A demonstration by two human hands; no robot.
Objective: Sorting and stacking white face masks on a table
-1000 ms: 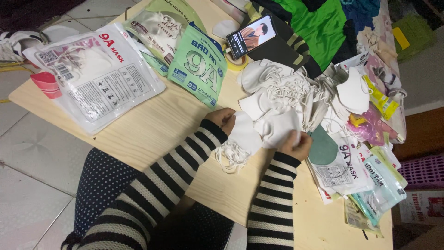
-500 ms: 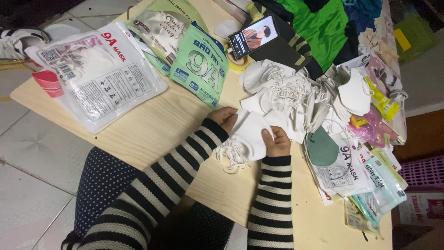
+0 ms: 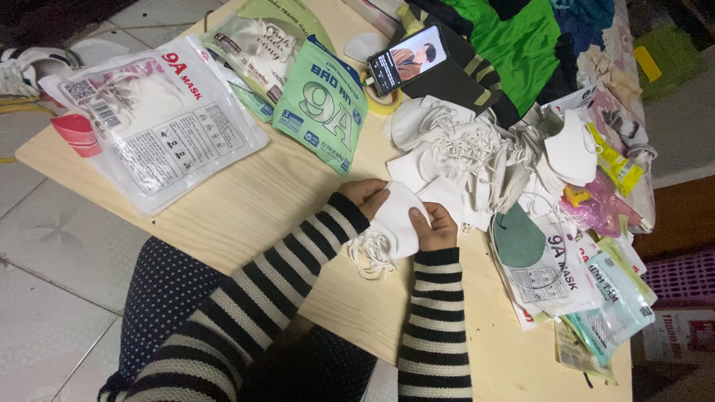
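Both of my hands hold a small stack of folded white face masks (image 3: 396,220) over the light wooden table (image 3: 246,201). My left hand (image 3: 365,195) grips the stack's upper left edge. My right hand (image 3: 433,226) presses on its right side with the thumb on top. White ear loops (image 3: 369,253) hang in a bunch from the stack's lower left. Just beyond my hands lies a loose pile of white masks (image 3: 462,152) with tangled loops.
A large clear mask pouch (image 3: 160,126) lies at the table's left, green mask packets (image 3: 322,112) behind it. A phone (image 3: 408,58) with a lit screen leans at the back. Flat packets and a grey-green mask (image 3: 518,240) lie to the right, a green garment (image 3: 514,37) behind.
My right hand has moved left from the pile's edge onto the stack beside my left hand, and the masks now sit gathered between both hands.
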